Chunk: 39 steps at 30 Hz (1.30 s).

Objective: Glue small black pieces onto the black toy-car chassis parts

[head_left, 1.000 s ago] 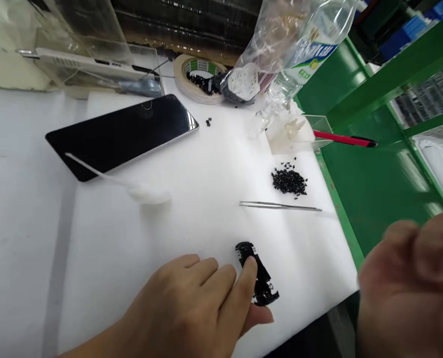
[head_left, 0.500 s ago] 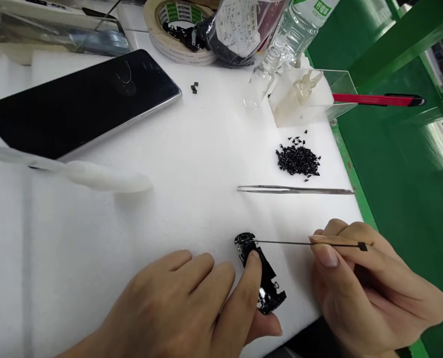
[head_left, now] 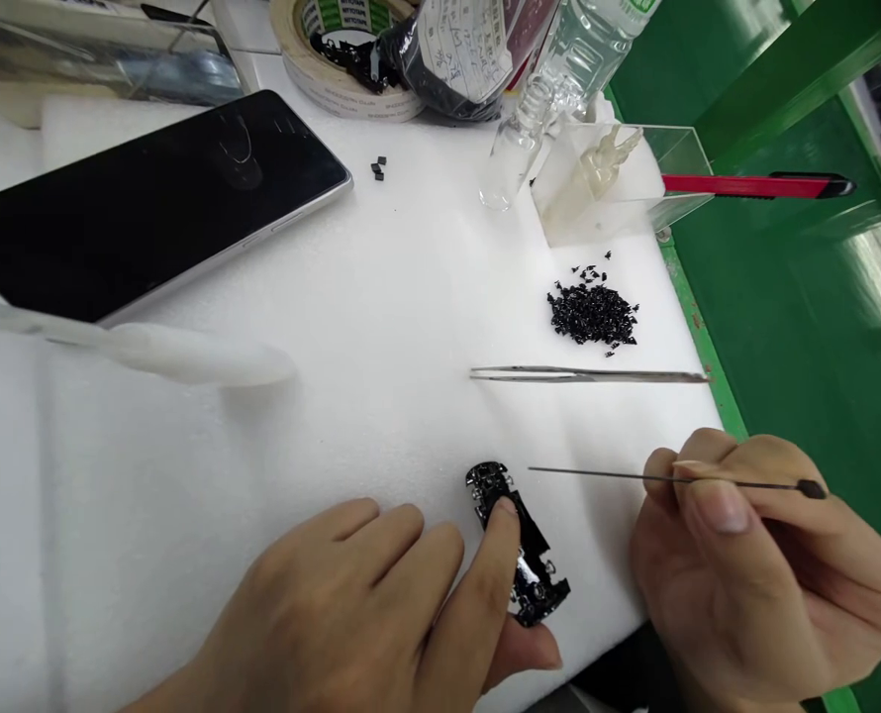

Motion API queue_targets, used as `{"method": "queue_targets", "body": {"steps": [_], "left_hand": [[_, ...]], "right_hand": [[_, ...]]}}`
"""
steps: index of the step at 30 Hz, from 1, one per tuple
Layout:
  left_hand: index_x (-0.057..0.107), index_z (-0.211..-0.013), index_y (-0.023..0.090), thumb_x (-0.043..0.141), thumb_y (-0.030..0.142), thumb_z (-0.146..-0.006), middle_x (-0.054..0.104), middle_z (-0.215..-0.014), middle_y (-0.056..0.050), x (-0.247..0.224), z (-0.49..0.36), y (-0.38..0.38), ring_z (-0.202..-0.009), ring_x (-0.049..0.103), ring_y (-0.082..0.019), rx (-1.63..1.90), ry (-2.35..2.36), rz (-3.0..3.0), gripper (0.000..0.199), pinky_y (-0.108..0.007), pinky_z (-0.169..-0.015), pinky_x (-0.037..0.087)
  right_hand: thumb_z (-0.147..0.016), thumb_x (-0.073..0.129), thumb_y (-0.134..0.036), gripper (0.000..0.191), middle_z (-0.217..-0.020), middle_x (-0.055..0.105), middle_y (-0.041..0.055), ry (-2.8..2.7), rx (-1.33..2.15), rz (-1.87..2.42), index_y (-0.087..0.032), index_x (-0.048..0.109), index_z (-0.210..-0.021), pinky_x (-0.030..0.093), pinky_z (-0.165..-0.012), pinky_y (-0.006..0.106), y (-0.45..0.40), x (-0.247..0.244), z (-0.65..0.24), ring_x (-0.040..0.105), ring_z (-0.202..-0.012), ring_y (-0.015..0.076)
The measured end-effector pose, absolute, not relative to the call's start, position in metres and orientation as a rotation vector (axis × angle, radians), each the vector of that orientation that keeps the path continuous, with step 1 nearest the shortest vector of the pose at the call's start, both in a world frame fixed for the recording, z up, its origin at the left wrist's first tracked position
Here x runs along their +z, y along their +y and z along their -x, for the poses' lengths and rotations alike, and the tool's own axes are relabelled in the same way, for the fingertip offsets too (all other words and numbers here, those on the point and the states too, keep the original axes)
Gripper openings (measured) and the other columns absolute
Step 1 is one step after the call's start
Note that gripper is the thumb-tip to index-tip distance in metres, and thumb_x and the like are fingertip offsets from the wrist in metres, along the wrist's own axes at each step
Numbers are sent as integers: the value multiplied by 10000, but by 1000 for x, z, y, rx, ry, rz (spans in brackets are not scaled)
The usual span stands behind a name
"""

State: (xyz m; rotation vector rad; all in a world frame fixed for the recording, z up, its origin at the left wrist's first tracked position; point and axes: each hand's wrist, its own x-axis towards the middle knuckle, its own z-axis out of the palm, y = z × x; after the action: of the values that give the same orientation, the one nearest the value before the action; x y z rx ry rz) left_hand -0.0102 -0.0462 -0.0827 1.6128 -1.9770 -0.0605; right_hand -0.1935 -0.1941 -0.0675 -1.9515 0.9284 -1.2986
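A small glossy black plastic part (head_left: 536, 574), long with tabs and clips along its edges, lies tilted on the white foam surface. My left hand (head_left: 381, 604) holds it, the index fingertip pressing on its upper face and the thumb by its lower end. Between the thumb and fingers of my right hand (head_left: 752, 564) is a thin dark metal rod (head_left: 596, 472) with a small black tip at its right end. The rod's left point hangs just right of the part, apart from it. Above lie metal tweezers (head_left: 589, 375) and a pile of tiny black pieces (head_left: 593, 314).
A smartphone (head_left: 158, 198) and a whitish tube-like object (head_left: 203, 354) lie at left. Along the back are a tape roll (head_left: 351, 94), a black bag (head_left: 440, 69), a small clear bottle (head_left: 511, 158) and a clear box (head_left: 678, 149) with a red-handled cutter (head_left: 752, 185).
My right hand has drawn the rod rightward, its point leaving the black part's upper end. My left hand stays on the part. The view has shifted slightly.
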Motion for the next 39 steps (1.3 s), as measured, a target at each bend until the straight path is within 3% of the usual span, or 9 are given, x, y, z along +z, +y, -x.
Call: {"method": "queue_targets", "body": {"steps": [4,8,18,25,28,30,33,36,39], "left_hand": [[733,-1309,87,666,368,-1110,620,-718,21,-85,10,-48,-549,574,-186,2,-2015,-1600,351,-419,-450,423],[739,-1308,64,725,282,-1064,680,-779,-1,-86,6,-50,-608,644,-194,64,-2121,-1583,327,-410,-484,481],[719,-1292,70,631,268,-1084,636,-747,2,-84,3,-50,-589,622,-211,141,-2080,-1549,301,-403,-466,482],[711,-1267,87,583,284,-1096,610,-718,13,-87,4,-52,-561,607,-208,179,-2064,-1533,290,-398,-456,458],[715,-1257,68,592,319,-1089,607,-720,4,-84,5,-51,-564,609,-213,205,-2073,-1530,326,-402,-448,457],[741,-1180,56,626,340,-1062,606,-714,-13,-80,8,-48,-558,589,-225,263,-2092,-1491,329,-416,-428,426],[731,-831,164,725,347,-978,553,-655,-14,-71,13,-42,-525,489,-214,393,-2143,-1361,235,-430,-410,332],[548,-570,233,803,420,-938,427,-571,10,-63,17,-39,-508,375,-174,511,-2218,-1210,485,-406,-426,269],[492,-523,229,817,507,-953,347,-538,21,-56,21,-38,-503,336,-159,600,-2285,-1120,606,-373,-425,273]], "right_hand": [[-853,878,-250,136,-648,548,-8,953,-1611,1884,-356,824,-786,383,-544,429,-240,-52,177,512,-592,204],[-907,847,-250,98,-670,603,-11,707,-1359,2308,-266,807,-819,363,-601,384,-310,-25,149,483,-608,150],[-928,762,-271,150,-662,573,-25,568,-1380,2425,-221,800,-792,376,-605,326,-356,-14,99,472,-590,119],[-952,740,-354,197,-689,599,-10,690,-1238,2436,-211,817,-839,420,-634,326,-363,-22,98,533,-633,141],[-964,787,-425,234,-761,650,-12,787,-1128,2449,-212,832,-1049,442,-651,317,-349,-20,119,570,-670,143],[-1042,714,-445,282,-758,637,-19,889,-1144,2417,-202,785,-1164,437,-632,312,-318,-19,142,557,-659,143],[-1047,717,-415,234,-752,686,-43,830,-926,2469,-212,741,-1160,476,-551,290,-244,-30,175,571,-550,120],[-1025,729,-550,546,-939,784,53,797,-822,2623,-169,651,-1409,589,-567,354,-171,-54,190,752,-708,222],[-1086,623,-490,463,-910,772,101,824,-884,2829,-138,627,-1388,630,-602,420,-136,-73,192,783,-776,297]]}}
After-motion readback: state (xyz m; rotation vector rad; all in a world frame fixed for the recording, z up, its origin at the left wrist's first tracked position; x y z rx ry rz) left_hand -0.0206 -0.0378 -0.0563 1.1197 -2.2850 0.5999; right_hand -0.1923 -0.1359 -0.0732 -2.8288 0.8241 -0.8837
